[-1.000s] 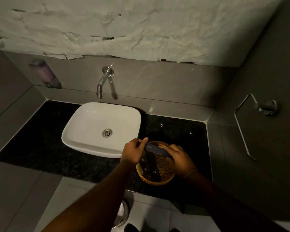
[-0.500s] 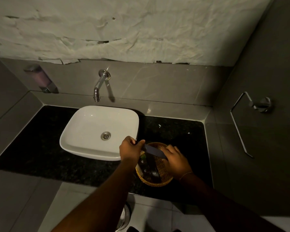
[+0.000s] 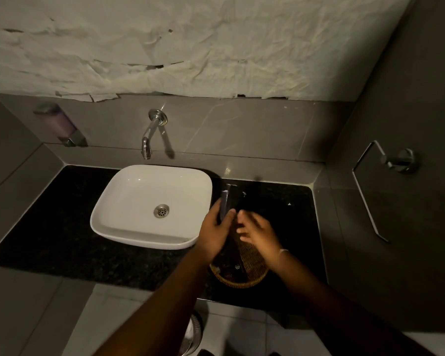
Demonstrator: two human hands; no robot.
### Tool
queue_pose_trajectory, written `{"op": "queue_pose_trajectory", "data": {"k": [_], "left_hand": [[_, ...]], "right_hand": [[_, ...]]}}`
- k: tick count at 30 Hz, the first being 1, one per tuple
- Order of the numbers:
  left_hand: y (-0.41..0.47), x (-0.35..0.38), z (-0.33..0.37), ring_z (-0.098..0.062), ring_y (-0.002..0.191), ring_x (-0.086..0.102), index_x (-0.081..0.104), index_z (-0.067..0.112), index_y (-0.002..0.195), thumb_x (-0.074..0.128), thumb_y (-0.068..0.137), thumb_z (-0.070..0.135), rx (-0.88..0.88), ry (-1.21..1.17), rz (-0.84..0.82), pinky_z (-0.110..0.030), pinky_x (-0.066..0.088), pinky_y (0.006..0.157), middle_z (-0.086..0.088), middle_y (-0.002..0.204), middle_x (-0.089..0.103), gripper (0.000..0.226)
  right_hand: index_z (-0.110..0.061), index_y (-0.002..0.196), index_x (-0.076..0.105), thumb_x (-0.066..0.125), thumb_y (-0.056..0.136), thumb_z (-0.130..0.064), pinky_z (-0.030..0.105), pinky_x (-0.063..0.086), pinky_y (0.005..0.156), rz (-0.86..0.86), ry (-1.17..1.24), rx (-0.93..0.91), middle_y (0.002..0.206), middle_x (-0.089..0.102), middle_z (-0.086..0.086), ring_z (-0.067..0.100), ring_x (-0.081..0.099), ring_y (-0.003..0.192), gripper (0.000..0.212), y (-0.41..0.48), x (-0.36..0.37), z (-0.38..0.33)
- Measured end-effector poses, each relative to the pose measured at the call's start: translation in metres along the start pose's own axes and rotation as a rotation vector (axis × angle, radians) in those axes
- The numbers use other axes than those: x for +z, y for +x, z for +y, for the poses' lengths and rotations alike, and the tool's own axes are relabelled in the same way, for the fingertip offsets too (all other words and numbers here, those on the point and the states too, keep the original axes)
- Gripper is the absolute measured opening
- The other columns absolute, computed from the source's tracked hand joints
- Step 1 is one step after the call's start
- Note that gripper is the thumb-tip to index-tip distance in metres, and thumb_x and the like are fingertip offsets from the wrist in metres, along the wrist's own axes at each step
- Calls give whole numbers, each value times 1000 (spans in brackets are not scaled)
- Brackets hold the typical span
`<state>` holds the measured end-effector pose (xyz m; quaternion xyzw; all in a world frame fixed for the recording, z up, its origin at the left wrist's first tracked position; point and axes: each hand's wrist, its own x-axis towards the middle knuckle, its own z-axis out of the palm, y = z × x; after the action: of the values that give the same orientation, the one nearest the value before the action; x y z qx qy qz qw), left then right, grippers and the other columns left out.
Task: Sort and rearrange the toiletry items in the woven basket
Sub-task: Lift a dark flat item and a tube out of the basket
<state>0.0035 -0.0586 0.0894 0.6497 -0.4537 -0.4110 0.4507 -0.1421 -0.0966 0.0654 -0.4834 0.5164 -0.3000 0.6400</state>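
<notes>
While the left hand [image 3: 215,232] lifts a slim dark flat packet [image 3: 224,205] above the far left edge of the round woven wicker basket [image 3: 244,268], its fingers [image 3: 228,217] are wrapped around the packet's lower end, with the upper end pointing toward the far wall. The right hand [image 3: 261,233] hovers just to the right of it, over the basket, blurred, with its fingers [image 3: 244,222] loosely spread and gripping nothing visible. The basket sits on the black speckled stone bench [image 3: 62,227], at its near edge, just right of the white rounded-square ceramic basin [image 3: 152,205]. Other dark toiletry items [image 3: 231,263] lie inside the basket; their number and type cannot be told in the dim light.

Risks, as judged from this arrangement:
- The packet is held by one end only, so a loose grip could let it swing or slip, and it is close enough to the basin rim to fall in.
- The basket stands near the bench's near edge, so a downward push or a nudge from either forearm could tip it toward the floor.
- Low light and dark items against a dark bench make misplacement or a missed item likely.
- The two hands are close together, so a hasty transfer could knock the packet loose.
</notes>
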Motion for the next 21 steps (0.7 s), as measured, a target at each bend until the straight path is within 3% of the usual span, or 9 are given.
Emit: {"op": "queue_pose_trajectory", "data": {"k": [2, 5, 7, 10, 13, 16, 18, 20, 21], "left_hand": [[-5, -9, 3, -13, 129, 66, 46, 23, 161, 62, 108, 28, 54, 150, -195, -32, 51, 113, -1, 141, 68, 56], [-13, -20, 10, -21, 110, 67, 40, 44, 161, 63, 102, 46, 110, 611, -354, -42, 56, 100, 1, 123, 61, 63], [-15, -25, 18, -23, 107, 67, 39, 51, 158, 64, 98, 54, 152, 887, -421, -37, 55, 90, 4, 122, 53, 65], [-16, -26, 34, -26, 102, 69, 52, 42, 144, 70, 91, 54, 214, 1125, -467, -32, 47, 78, 0, 123, 54, 58], [-15, -22, 52, -25, 96, 71, 66, 39, 126, 74, 83, 62, 327, 1271, -414, -32, 39, 72, 2, 119, 59, 49], [-13, -19, 66, -22, 99, 71, 71, 39, 118, 79, 77, 63, 352, 1392, -377, -39, 41, 83, 4, 116, 66, 48], [-11, -21, 71, -22, 107, 71, 72, 40, 119, 79, 78, 61, 376, 1423, -340, -47, 39, 106, 5, 118, 71, 47], [-15, -23, 69, -24, 131, 63, 68, 41, 132, 75, 83, 63, 464, 1415, -266, -55, 18, 126, 3, 136, 67, 54], [-19, -22, 67, -25, 147, 50, 60, 41, 144, 71, 85, 66, 514, 1391, -188, -56, 2, 130, 0, 152, 57, 65]], "right_hand": [[-40, 112, 72, 54, 89, -76, 35, 64, 82, -46, 243, 129, 110, 79, -5, 20, 77, 105, 45, 4, -9, -11], [-25, 116, 78, 53, 86, -81, 51, 60, 95, -108, 464, 253, 117, 79, 8, 29, 74, 115, 68, 13, -29, -21], [-21, 112, 81, 56, 88, -75, 46, 63, 85, -167, 321, 310, 113, 81, 7, 26, 74, 112, 65, 13, -39, -27], [-24, 106, 80, 65, 91, -61, 34, 66, 67, -195, -7, 375, 105, 81, 2, 20, 78, 97, 43, 9, -37, -25], [-26, 98, 72, 55, 101, -49, 28, 62, 52, -188, -172, 452, 76, 81, 4, 17, 77, 59, 30, 3, -15, -13], [-9, 78, 73, 48, 104, -44, 22, 50, 44, -179, -207, 492, 51, 70, 5, 15, 63, 39, 50, 1, 3, -1], [-9, 63, 72, 51, 102, -40, 22, 44, 44, -149, -127, 557, 48, 66, 5, 16, 58, 37, 54, -2, 10, 5], [-13, 53, 68, 50, 102, -37, 21, 38, 43, -92, 22, 592, 47, 61, 5, 15, 53, 38, 57, -2, 14, 7], [-13, 57, 66, 49, 102, -36, 20, 37, 43, -74, 87, 587, 47, 60, 4, 15, 51, 38, 53, -1, 16, 7]]}}
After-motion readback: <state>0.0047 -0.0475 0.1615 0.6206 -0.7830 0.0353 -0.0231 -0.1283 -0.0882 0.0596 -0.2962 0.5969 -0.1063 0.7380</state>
